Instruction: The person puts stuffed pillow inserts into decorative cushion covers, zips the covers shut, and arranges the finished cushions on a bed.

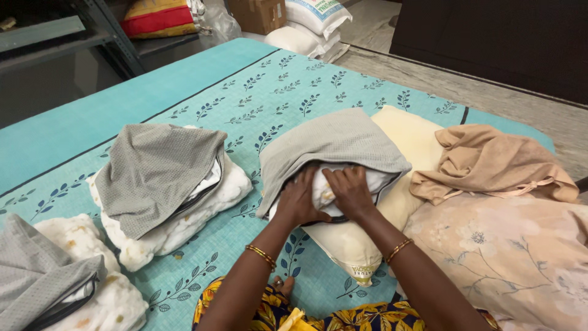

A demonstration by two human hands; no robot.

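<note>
A grey pillow cover (pixel 334 142) lies over a white pillow (pixel 324 195) in the middle of the bed. My left hand (pixel 299 199) and my right hand (pixel 350 191) both press on the white pillow at the cover's open zipped edge, fingers spread and partly tucked under the grey cloth. Under them lies a cream pillow (pixel 411 142), bare of any cover. Each wrist wears a gold bangle.
Two more white pillows, half in grey covers, lie at left (pixel 160 175) and lower left (pixel 43 279). A tan cloth (pixel 490 160) and a floral pillow (pixel 508 251) lie at right. The teal leaf-print sheet (pixel 245 92) spreads beyond. Sacks and a box stand on the floor behind.
</note>
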